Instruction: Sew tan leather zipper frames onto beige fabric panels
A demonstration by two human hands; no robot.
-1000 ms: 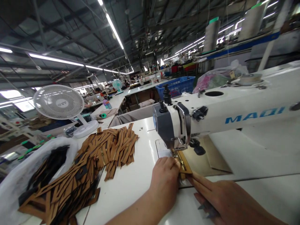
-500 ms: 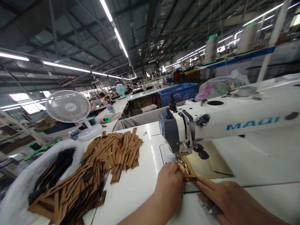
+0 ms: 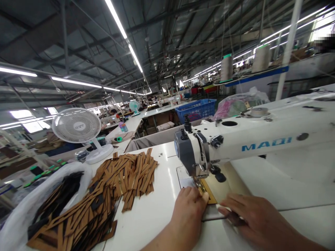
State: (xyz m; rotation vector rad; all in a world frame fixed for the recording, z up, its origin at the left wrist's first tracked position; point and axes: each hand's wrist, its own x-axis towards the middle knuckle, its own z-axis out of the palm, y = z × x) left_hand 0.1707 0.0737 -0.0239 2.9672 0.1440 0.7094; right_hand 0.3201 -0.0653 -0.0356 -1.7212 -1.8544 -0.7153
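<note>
My left hand (image 3: 187, 214) is closed, its bent fingers pressing on a mustard-coloured piece with a metal zipper (image 3: 209, 194). That piece lies under the needle area of a white sewing machine (image 3: 199, 153). To the right, my right hand (image 3: 251, 212) is curled, thumb and fingers pinched at the near edge of a beige panel (image 3: 230, 179). Something dark shows beneath its fingers, too unclear to name. The panel lies partly under the machine arm. Brown zipper strips (image 3: 125, 177) are heaped on the table to the left of my hands.
A white bag (image 3: 15, 216) with dark strips stands at the left edge. Behind the heap is a white fan (image 3: 77, 125). A blue crate (image 3: 196, 109) sits beyond the machine, and thread cones (image 3: 226, 68) stand on a rack at the right.
My right hand has left the corner of the mustard piece, and its fingers have curled at the beige panel's edge. My left hand still presses on the zipper piece. The view has shifted slightly.
</note>
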